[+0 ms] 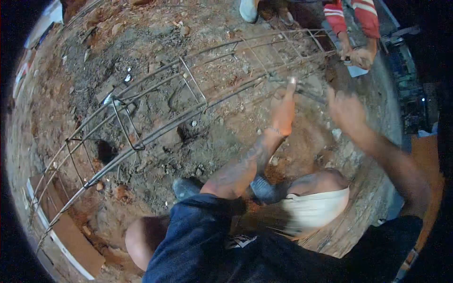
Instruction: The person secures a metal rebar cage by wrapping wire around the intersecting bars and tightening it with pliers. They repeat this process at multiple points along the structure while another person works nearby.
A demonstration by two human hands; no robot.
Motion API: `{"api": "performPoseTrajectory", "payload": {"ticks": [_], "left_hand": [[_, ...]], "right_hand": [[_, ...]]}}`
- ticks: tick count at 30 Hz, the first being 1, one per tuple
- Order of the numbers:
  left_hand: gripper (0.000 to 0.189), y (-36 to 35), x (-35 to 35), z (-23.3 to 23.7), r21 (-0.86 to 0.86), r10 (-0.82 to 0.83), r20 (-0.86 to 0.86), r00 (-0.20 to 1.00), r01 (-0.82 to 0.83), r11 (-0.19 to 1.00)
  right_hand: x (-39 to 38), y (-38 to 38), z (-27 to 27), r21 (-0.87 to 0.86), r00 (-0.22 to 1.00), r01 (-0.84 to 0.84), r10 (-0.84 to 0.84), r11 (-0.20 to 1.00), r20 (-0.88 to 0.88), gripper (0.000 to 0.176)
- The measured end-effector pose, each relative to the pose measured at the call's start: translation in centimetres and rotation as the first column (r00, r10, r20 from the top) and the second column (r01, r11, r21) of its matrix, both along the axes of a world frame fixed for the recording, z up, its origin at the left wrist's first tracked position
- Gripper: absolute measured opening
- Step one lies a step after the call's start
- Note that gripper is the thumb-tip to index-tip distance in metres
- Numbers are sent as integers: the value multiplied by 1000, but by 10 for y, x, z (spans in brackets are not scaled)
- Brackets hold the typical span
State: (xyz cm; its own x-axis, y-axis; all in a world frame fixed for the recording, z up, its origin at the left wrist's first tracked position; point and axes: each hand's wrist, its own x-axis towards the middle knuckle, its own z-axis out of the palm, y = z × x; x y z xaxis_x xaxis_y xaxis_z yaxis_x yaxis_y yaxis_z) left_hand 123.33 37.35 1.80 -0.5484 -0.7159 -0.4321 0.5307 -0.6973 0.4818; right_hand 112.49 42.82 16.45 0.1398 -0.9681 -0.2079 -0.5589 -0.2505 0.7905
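A long cage of steel reinforcing bars (167,120), joined by rectangular stirrups (192,81), stretches from lower left to upper right. At its near edge, my left hand (282,112) is closed with the thumb upward; what it grips is hidden and blurred. My right hand (348,113) is curled at the right end of a dark, long metal tool (309,91), whose exact kind is smeared by motion. The tool's left end reaches the bars, just beyond my left hand.
Another person's hands (359,57), below red-and-white sleeves, are at the cage's far right end. A brown board with a pale edge (75,236) lies under its left end. Rough soil and stones (155,56) surround the cage. My bent knee (325,181) is close below my hands.
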Motion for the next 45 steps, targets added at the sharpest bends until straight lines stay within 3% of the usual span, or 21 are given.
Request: {"api": "performPoseTrajectory", "payload": {"ticks": [2,4,5,6,7,12,14,16,18,20,21,24,25,28,29,32,34,36,38,40,45], "left_hand": [[44,-4,-18,0,-202,174,-11,985,-172,964],[28,-23,-39,11,319,370,-107,923,-321,892],[31,-19,-41,20,340,456,-202,867,-375,863],[31,-18,-36,21,343,457,-221,862,-370,863],[31,-17,-36,15,352,440,-238,866,-346,870],[36,-11,-16,-1,204,317,-448,836,-250,946],[46,-11,-19,-3,215,241,-364,900,-170,962],[58,-19,-34,8,377,264,-365,893,-117,919],[62,-15,-24,17,411,130,-276,952,-5,911],[57,-9,-17,23,338,280,-447,850,-129,932],[51,-5,-7,24,377,237,-472,849,-48,925],[43,-5,-32,-22,275,172,-673,719,26,961],[40,-2,-33,-29,241,146,-728,669,50,969],[26,5,-11,1,484,266,-502,823,13,875],[36,10,-11,-7,464,143,-442,886,89,881],[47,32,-25,-9,306,129,-375,918,-9,952],[47,39,-21,0,226,194,-379,905,-113,968],[48,36,-13,-4,-49,61,-173,983,-70,996],[53,33,-15,-27,-269,-56,-46,997,41,962],[65,31,-13,-44,-76,-56,-324,944,33,997],[63,20,39,-19,179,71,-388,919,0,984]], "right_hand": [[11,10,-5,16,999,35,-34,999,-32,15],[8,17,-7,57,993,88,-92,995,75,13],[9,18,-7,51,994,87,-90,995,57,13],[10,18,-6,132,865,56,-114,990,488,17],[13,16,-2,190,559,-8,-154,982,815,22],[54,16,-18,260,530,497,-527,828,664,22],[43,23,-24,288,461,626,-641,725,614,22],[13,9,-12,2,910,320,-308,947,278,24],[26,24,-8,-16,960,265,-262,964,96,28],[46,23,0,192,665,227,-296,955,685,34],[62,12,9,656,-160,524,-694,543,702,34],[26,28,-48,657,-58,636,-824,405,563,38],[1,50,-78,288,488,494,-536,820,689,36],[42,45,-44,140,701,590,-591,795,399,31],[39,50,-41,183,669,635,-653,751,356,34],[50,62,-27,125,703,520,-507,845,499,32],[12,87,-59,196,547,491,-476,849,689,27],[13,84,-56,703,-289,537,-681,467,673,25],[8,89,-62,764,-284,454,-739,458,611,26],[26,86,-62,884,-645,182,-627,430,437,29],[16,92,-137,791,-756,-189,-601,582,261,36]]}}
